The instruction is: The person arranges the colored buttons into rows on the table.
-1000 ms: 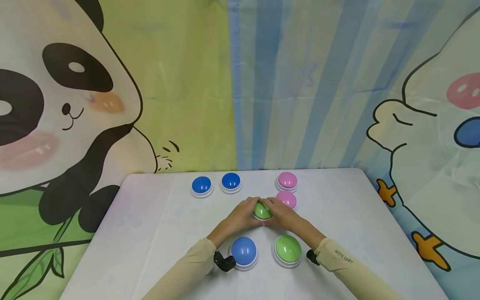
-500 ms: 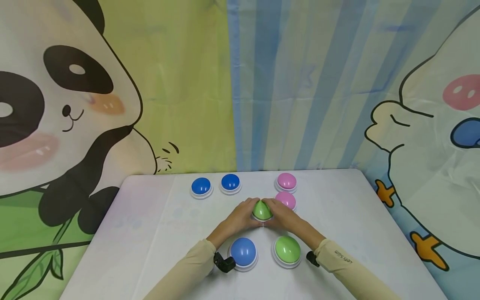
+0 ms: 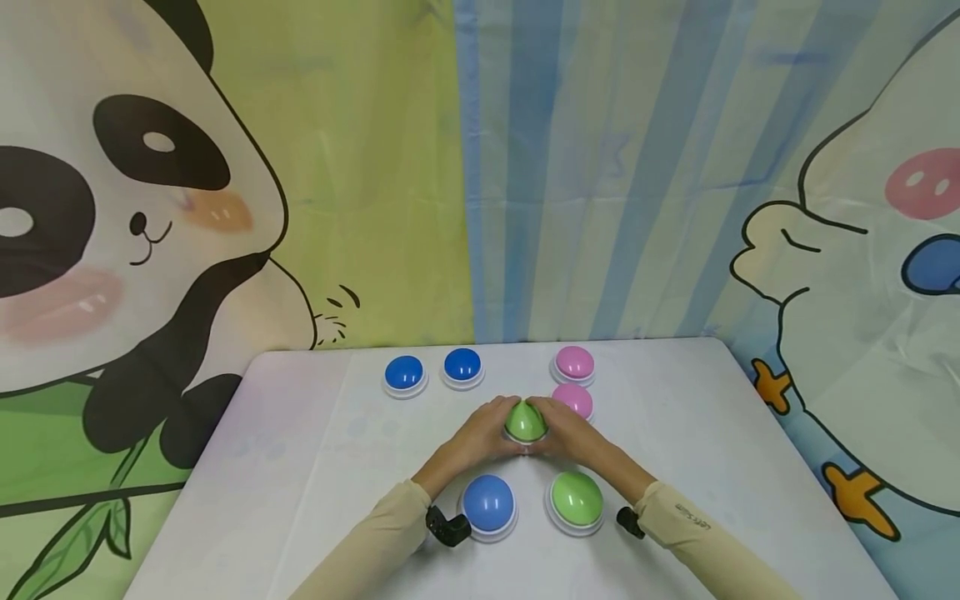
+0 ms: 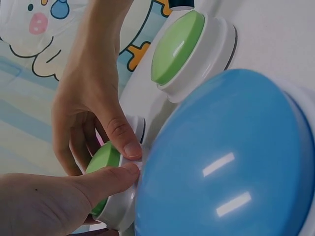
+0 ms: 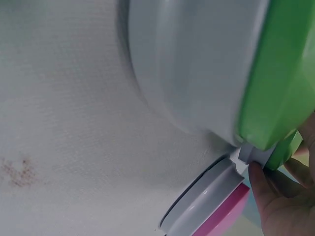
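Observation:
Both hands are round a green dome-topped push button [image 3: 525, 422] with a white base, in the middle of the table. My left hand [image 3: 480, 435] grips its left side, and my right hand [image 3: 572, 437] its right side. In the left wrist view the two thumbs press side by side on the white base [image 4: 127, 189], while the other fingers reach round the far side, partly hidden. Nearer the body, between the forearms, stand a larger blue push button [image 3: 487, 502] and a larger green push button [image 3: 576, 498]. A pink push button [image 3: 573, 399] is just behind the right hand.
Two blue push buttons, one left [image 3: 404, 372] and one right [image 3: 462, 363], stand near the table's back edge. Another pink push button [image 3: 575, 362] is at the back right. The white table [image 3: 720, 467] meets a printed cloth backdrop [image 3: 600, 167].

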`<move>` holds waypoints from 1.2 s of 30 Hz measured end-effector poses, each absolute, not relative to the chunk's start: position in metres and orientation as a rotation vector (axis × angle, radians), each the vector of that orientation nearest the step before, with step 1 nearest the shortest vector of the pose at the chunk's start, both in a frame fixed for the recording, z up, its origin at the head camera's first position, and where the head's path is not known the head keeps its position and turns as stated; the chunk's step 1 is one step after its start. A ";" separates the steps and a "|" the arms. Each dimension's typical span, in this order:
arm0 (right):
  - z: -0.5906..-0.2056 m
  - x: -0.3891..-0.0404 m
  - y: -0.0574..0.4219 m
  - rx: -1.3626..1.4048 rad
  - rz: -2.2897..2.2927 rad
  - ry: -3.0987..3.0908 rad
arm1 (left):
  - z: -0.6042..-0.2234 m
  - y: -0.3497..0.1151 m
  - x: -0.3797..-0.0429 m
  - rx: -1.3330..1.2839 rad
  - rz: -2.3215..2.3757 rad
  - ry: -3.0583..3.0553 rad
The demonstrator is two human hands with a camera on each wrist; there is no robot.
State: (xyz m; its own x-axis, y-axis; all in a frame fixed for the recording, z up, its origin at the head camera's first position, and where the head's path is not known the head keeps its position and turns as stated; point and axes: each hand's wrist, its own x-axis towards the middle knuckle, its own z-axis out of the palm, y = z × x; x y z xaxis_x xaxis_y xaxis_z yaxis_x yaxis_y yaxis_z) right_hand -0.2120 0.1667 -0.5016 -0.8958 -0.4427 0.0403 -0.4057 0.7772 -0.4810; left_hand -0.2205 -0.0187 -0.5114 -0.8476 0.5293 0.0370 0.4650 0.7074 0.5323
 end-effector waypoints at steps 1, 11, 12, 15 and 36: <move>-0.501 -0.212 0.167 -0.692 -0.758 2.896 | -0.510 -0.019 -0.220 0.820 0.824 2.794; -0.496 -0.201 0.177 -0.770 -0.791 2.946 | -0.503 -0.014 -0.216 0.864 0.835 2.771; -0.496 -0.200 0.179 -0.780 -0.789 2.953 | -0.502 -0.013 -0.215 0.865 0.834 2.769; -0.495 -0.196 0.184 -0.812 -0.794 2.969 | -0.500 -0.011 -0.214 0.900 0.834 2.774; -0.482 -0.171 0.223 -0.806 -0.861 3.039 | -0.488 0.019 -0.202 0.993 0.921 2.733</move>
State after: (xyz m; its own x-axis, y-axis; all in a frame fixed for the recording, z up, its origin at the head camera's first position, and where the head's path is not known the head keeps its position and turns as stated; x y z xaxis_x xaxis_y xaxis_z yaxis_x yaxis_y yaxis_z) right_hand -0.1711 0.2233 -0.4824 -0.8711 -0.4281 0.2405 -0.4907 0.7390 -0.4616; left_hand -0.2022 0.0188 -0.4884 -0.7842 0.6098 0.1148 0.5549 0.6064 0.5695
